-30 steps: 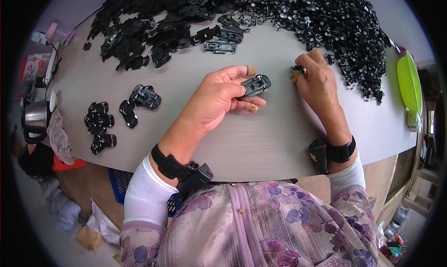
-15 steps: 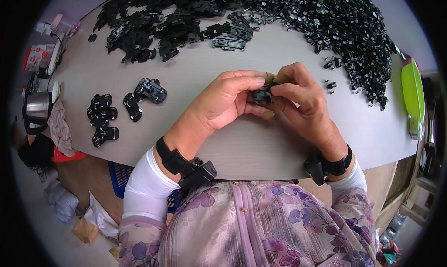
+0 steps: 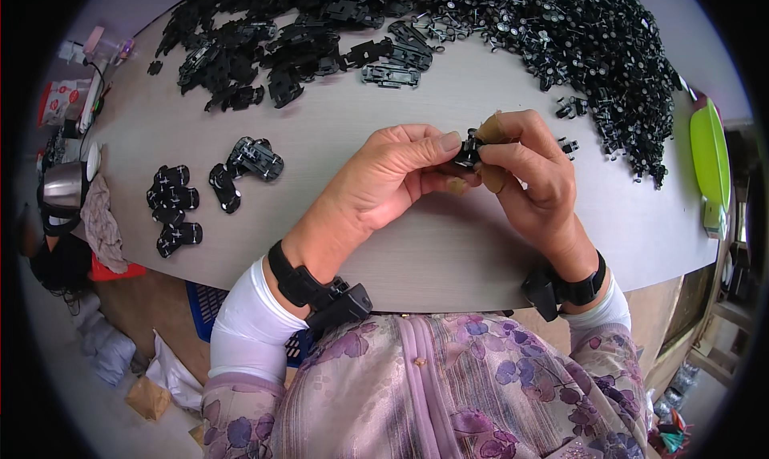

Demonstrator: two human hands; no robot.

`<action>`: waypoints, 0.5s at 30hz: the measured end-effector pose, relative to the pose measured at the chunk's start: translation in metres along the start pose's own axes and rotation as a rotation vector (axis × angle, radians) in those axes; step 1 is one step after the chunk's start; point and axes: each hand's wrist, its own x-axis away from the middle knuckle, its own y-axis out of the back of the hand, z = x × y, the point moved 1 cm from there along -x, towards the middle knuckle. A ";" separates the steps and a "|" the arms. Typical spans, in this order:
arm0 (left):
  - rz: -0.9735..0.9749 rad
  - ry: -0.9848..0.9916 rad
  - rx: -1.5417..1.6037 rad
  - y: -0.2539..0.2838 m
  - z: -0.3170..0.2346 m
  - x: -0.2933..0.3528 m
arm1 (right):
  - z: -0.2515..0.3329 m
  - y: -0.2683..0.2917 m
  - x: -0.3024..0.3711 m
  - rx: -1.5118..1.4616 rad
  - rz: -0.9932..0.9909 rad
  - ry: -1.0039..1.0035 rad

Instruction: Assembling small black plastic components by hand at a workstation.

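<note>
Between my two hands, above the middle of the table, is a small black toy car chassis [image 3: 466,151], partly hidden by fingers. My left hand [image 3: 396,169] is closed on its left side, thumb on top. On its right side my right hand [image 3: 530,161] pinches it with thumb and fingertips; tan covers wrap some fingertips. Just beyond the right hand's knuckles lies a loose wheel axle [image 3: 568,147]. To the left of my hands rest several black chassis with wheels [image 3: 172,196] and a grey-black one [image 3: 260,158] with another beside it.
A heap of black chassis plates [image 3: 304,54] spreads over the far left of the table [image 3: 384,275]. At the far right is a large heap of wheel axles [image 3: 609,66]. A green basin [image 3: 709,159] stands at the right edge, a metal kettle [image 3: 64,187] and cloth [image 3: 102,223] at the left.
The chassis has turned and shifted slightly right and up between my fingers. My right hand has moved a little to the right, now overlapping the loose axle from this view.
</note>
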 end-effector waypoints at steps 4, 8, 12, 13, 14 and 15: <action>-0.060 0.011 -0.047 -0.002 0.003 0.001 | -0.001 -0.001 0.001 -0.103 0.059 -0.103; -0.057 -0.005 -0.101 -0.005 0.002 0.004 | 0.001 0.000 0.002 -0.119 0.086 -0.118; -0.078 -0.030 -0.147 -0.008 0.001 0.003 | -0.001 0.000 0.004 -0.218 0.025 -0.177; -0.084 -0.043 -0.163 -0.008 0.001 0.004 | -0.001 -0.001 0.004 -0.223 0.006 -0.159; -0.085 -0.044 -0.164 -0.008 0.001 0.005 | 0.000 -0.002 0.003 -0.225 0.006 -0.158; -0.093 -0.040 -0.191 -0.008 0.001 0.004 | 0.002 -0.003 0.003 -0.174 0.009 -0.133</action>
